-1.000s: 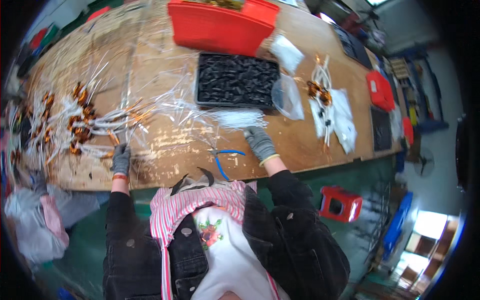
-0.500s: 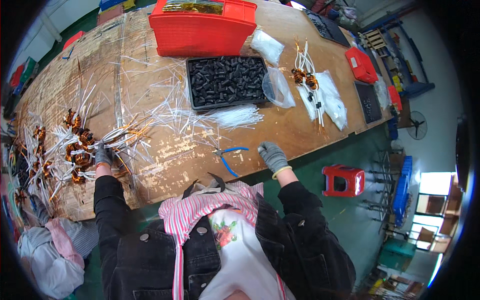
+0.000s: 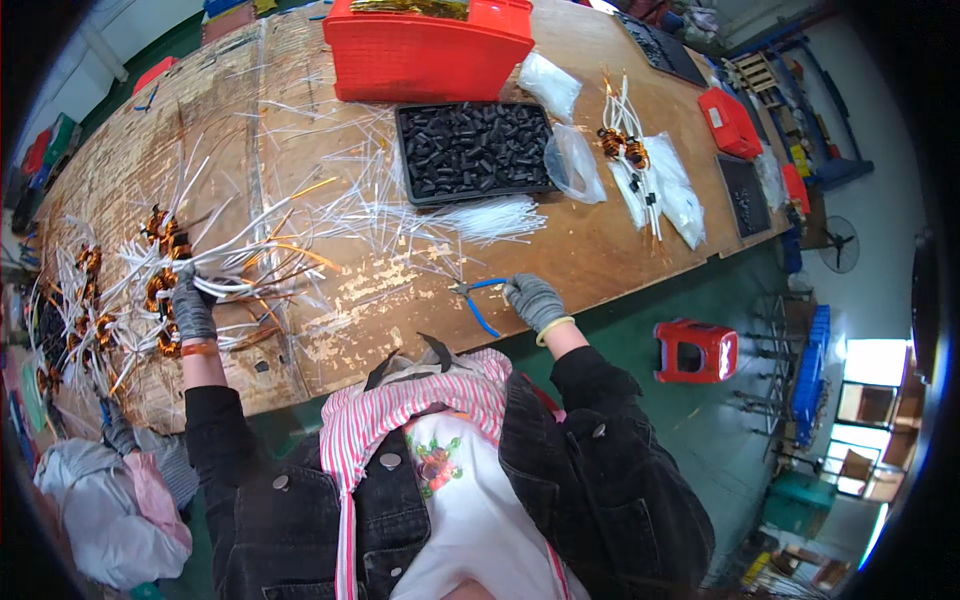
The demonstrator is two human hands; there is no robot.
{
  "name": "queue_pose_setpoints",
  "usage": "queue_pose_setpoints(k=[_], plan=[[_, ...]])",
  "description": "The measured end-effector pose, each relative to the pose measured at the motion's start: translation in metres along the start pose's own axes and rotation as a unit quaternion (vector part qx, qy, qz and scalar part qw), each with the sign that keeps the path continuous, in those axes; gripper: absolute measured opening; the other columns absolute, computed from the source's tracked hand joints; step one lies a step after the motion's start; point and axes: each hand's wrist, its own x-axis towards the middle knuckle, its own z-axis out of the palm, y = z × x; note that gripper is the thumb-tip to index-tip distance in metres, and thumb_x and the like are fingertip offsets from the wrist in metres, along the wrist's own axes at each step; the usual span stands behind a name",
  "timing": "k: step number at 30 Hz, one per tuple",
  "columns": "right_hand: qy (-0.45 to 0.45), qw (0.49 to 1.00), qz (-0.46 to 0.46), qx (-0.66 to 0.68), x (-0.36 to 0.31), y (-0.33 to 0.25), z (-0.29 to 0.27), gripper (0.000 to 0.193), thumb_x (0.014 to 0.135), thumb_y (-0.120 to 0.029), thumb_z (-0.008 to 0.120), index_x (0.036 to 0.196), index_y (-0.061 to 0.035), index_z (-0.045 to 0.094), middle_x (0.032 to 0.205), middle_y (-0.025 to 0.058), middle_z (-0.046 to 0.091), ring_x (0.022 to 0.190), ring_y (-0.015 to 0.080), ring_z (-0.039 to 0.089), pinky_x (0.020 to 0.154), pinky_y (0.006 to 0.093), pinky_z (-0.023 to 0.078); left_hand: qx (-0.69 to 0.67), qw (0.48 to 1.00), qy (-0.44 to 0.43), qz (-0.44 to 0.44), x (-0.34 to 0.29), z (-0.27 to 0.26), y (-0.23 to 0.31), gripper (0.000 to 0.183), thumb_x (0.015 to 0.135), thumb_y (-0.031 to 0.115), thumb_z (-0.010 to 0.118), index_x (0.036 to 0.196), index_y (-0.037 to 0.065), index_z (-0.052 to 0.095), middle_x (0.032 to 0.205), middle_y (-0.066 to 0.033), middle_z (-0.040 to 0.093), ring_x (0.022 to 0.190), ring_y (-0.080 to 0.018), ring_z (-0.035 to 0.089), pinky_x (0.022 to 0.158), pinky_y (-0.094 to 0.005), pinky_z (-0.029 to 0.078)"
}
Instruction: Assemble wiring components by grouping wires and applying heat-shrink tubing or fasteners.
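Observation:
My left hand point(image 3: 193, 306), in a grey glove, is closed around the white leads of a copper-wound coil point(image 3: 160, 290) at the left of the table. The leads point(image 3: 250, 265), some with bare copper ends, fan out to the right of the fist. More coils point(image 3: 88, 262) lie in a tangle beside it. On the right, my gloved right hand point(image 3: 535, 302) has curled fingers over the tip of the upper handle of blue-handled pliers point(image 3: 483, 313). The pliers rest on the table with their handles spread. The fingertips are partly hidden.
A black tray point(image 3: 402, 150) of short black sleeves stands mid-table before a red bin point(image 3: 430, 60). White tubes point(image 3: 490, 220) lie scattered nearby. Plastic bags point(image 3: 672, 190) and another coil pair point(image 3: 625, 148) lie right. A co-worker's gloved hand point(image 3: 118, 432) is at the left edge.
My right hand has moved left to the pliers' handle. My left hand has shifted slightly left with the leads, which now spread differently. The whole view has shifted a little.

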Motion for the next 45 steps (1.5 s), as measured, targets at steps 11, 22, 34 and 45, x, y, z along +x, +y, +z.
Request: queue_pose_setpoints(k=[11, 22, 34, 45], plan=[[-0.254, 0.892, -0.215, 0.307, 0.001, -0.156, 0.069, 0.061, 0.076, -0.036, 0.058, 0.126, -0.0069, 0.040, 0.113, 0.0160, 0.054, 0.099, 0.0280, 0.054, 0.087, 0.0371, 0.042, -0.297, 0.905, -0.182, -0.243, -0.168, 0.100, -0.033, 0.016, 0.086, 0.024, 0.053, 0.088, 0.009, 0.057, 0.088, -0.0064, 0.063, 0.082, -0.0187, 0.060, 0.073, -0.0362, 0.050], [-0.129, 0.832, -0.184, 0.508, 0.026, -0.189, 0.073, 0.047, 0.084, -0.041, 0.048, 0.112, -0.0033, 0.052, 0.092, 0.0105, 0.057, 0.081, 0.0193, 0.055, 0.074, 0.0326, 0.045, 0.345, 0.895, -0.255, -0.123, -0.174, 0.087, -0.107, 0.028, 0.087, 0.032, 0.047, 0.087, 0.008, 0.061, 0.074, -0.0076, 0.063, 0.065, -0.0245, 0.059, 0.061, -0.0350, 0.048], [-0.143, 0.867, -0.165, 0.447, 0.016, -0.188, 0.057, 0.051, 0.087, -0.048, 0.039, 0.096, -0.0017, 0.059, 0.089, 0.0097, 0.057, 0.085, 0.0193, 0.052, 0.078, 0.0319, 0.041, 0.683, 0.662, -0.159, 0.265, -0.133, 0.062, -0.117, 0.039, 0.067, 0.025, 0.065, 0.101, 0.007, 0.058, 0.094, -0.0161, 0.057, 0.089, -0.0327, 0.054, 0.078, -0.0418, 0.043], [-0.136, 0.876, -0.146, 0.439, 0.012, -0.183, 0.059, 0.058, 0.084, -0.054, 0.040, 0.095, 0.0002, 0.059, 0.090, 0.0095, 0.058, 0.081, 0.0183, 0.053, 0.073, 0.0319, 0.043, 0.647, 0.725, -0.133, 0.194, -0.135, 0.068, -0.117, 0.040, 0.067, 0.029, 0.064, 0.102, 0.011, 0.060, 0.092, -0.0153, 0.057, 0.089, -0.0319, 0.054, 0.075, -0.0431, 0.043]])
